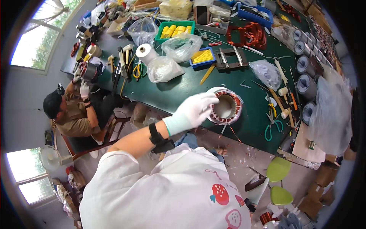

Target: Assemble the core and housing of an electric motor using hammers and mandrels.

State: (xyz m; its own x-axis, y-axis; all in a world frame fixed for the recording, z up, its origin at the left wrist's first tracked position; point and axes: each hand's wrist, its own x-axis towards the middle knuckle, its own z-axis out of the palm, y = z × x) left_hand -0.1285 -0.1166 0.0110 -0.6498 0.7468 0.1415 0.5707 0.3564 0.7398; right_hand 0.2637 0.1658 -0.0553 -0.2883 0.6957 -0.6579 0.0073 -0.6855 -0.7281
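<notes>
My left hand (193, 110), in a white glove with a teal cuff, is at the left side of a motor stator (239, 110). Its fingers bend over the rim and grip the edge. The stator stands on the green table, a ring with reddish-brown slots around its top and a pale hollow middle. White material wraps its outside, and a pale strip hangs from its near side. A black band with a small device circles my left wrist. Nowhere can I make out my right hand.
A yellow folding stick (207, 74), a blue tray of yellow strips (202, 58) and a metal frame (231, 60) lie beyond the stator. Teal-handled scissors (272, 128) and mallets (284, 113) are to the right. At far left, a seated co-worker (76, 110) handles another stator (89, 71).
</notes>
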